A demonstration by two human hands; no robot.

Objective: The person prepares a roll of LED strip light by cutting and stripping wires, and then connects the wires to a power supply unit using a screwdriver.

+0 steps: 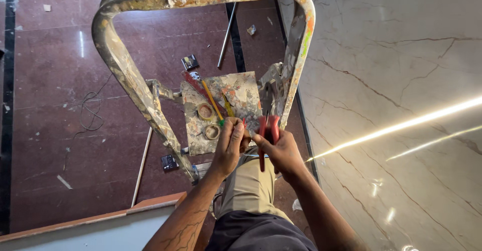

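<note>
Your right hand [283, 150] grips the red-handled pliers [268, 135] just over the near edge of the ladder tray [238, 97], jaws hidden from view. Your left hand [230, 143] pinches thin wires [244, 123] beside them, held close so the tool can reach. Two tape rolls [206, 112] and screwdrivers [211, 97] lie on the tray, within reach.

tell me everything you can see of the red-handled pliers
The red-handled pliers have two long red grips, seemingly plastic-coated, lying close together and pointing down toward the person's lap. The right hand wraps around them; the head is hidden between both hands, near the left hand. They are held above the paint-splattered ladder tray.
</note>
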